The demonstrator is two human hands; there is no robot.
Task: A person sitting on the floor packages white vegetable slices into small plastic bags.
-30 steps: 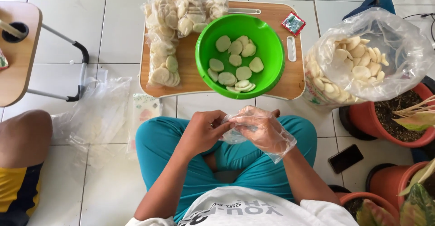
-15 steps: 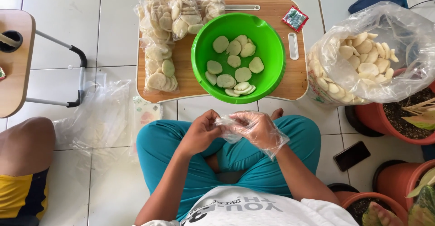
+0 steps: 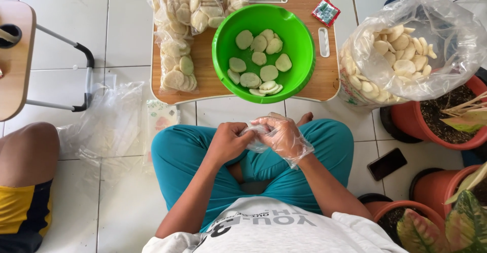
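Both hands meet over the lap: the bare left hand (image 3: 227, 142) and the right hand (image 3: 280, 137), which wears a thin clear glove, pinch a small clear plastic bag (image 3: 255, 136) between them. Just beyond the grip sits a green bowl (image 3: 293, 35) of pale round crackers on a low wooden table (image 3: 331, 75). Filled cracker packets (image 3: 177, 40) lie beyond and left of it, a big open sack of crackers (image 3: 406, 50) beyond and right.

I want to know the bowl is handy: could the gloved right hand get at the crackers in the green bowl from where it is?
Probably yes. The right hand is at the lap with a small clear bag; the green bowl sits open straight ahead on the wooden tray, nothing between.
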